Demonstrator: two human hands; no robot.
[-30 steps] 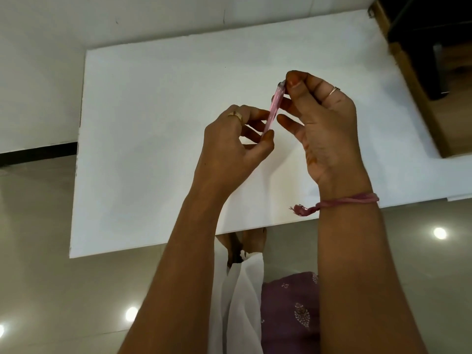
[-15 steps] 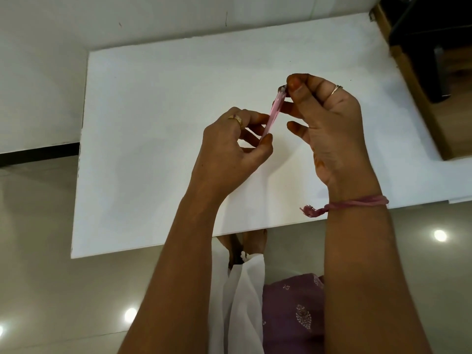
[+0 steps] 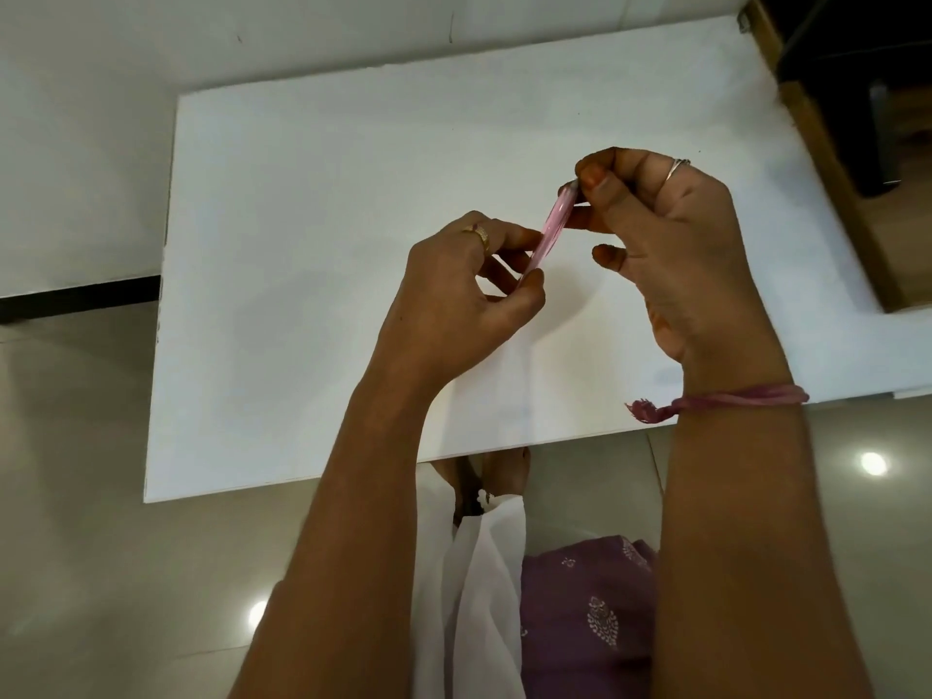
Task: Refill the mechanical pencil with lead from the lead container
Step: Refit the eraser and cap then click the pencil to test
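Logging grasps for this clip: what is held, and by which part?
The pink pencil: left hand holds its lower end, right hand pinches its top end.

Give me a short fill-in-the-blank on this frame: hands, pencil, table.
1. The slim translucent mechanical pencil is ____ in colour.
2. The left hand grips the pencil's ____ end.
3. The right hand pinches the pencil's ____ end.
4. Both hands hold the pencil over the flat ____ table.

Missing words: pink; lower; upper; white
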